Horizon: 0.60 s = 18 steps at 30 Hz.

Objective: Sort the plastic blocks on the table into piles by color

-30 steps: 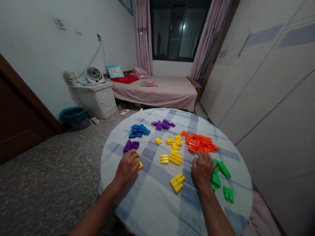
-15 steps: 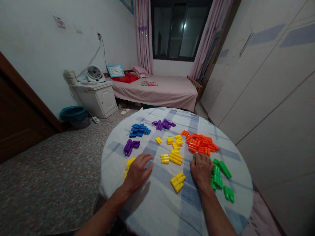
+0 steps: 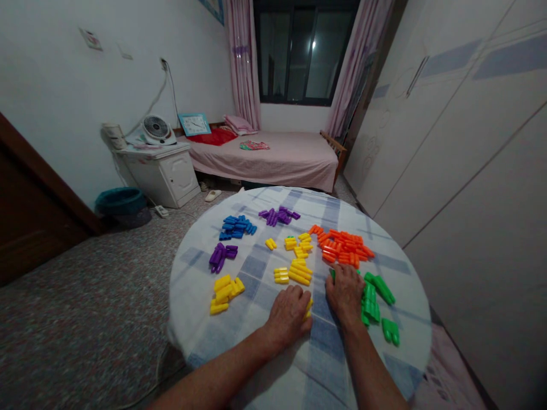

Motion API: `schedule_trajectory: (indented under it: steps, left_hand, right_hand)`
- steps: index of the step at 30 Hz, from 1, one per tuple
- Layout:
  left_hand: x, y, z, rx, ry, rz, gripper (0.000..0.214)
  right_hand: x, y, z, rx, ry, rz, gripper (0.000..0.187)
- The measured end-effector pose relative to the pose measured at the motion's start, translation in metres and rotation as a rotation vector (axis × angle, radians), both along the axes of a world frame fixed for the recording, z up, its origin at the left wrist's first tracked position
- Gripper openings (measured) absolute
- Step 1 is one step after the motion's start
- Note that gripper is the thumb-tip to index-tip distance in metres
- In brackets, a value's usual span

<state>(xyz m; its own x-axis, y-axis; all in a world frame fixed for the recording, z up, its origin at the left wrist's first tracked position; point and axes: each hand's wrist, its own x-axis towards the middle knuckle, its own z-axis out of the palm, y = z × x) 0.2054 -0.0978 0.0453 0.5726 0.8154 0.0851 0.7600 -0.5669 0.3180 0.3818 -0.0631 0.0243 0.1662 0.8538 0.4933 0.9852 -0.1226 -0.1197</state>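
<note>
With left fingers (image 3: pixel 300 296) bent over yellow pieces (image 3: pixel 308 308) near the middle of the counter (image 3: pixel 188 290) and right fingers (image 3: pixel 349 273) over green pieces (image 3: pixel 371 303) rightward, cannot tell whether clamped. Draped in checked cloth (image 3: pixel 325 364), facing a pink bed (image 3: pixel 282 159) and dark window (image 3: pixel 299 62).

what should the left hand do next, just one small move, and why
I'd probably close the left hand around the yellow pieces partly hidden at its fingers: they're within its reach, its grip on them can't be made out, and the right hand is over by the green pieces.
</note>
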Motion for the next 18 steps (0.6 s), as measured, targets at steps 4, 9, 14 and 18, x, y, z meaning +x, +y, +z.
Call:
schedule_trajectory:
  steps: [4,9,14,18]
  left_hand:
    - [-0.005,0.001,-0.006,-0.006,-0.083,-0.033,0.037]
    - [-0.023,0.013,-0.008,0.038,-0.294,0.012,0.045]
    - [-0.042,0.042,0.002,0.122,-0.345,0.155,0.043]
    - [-0.045,0.058,-0.004,0.114,-0.308,0.163,0.043]
  right_hand:
    - [0.0,0.0,0.0,0.004,-0.007,-0.004,0.028]
    - [0.0,0.0,0.0,-0.002,-0.009,-0.009,0.028]
    - [0.001,0.0,-0.001,-0.007,0.011,0.002,0.028]
    - [0.002,0.001,-0.001,-0.005,0.018,0.011,0.028]
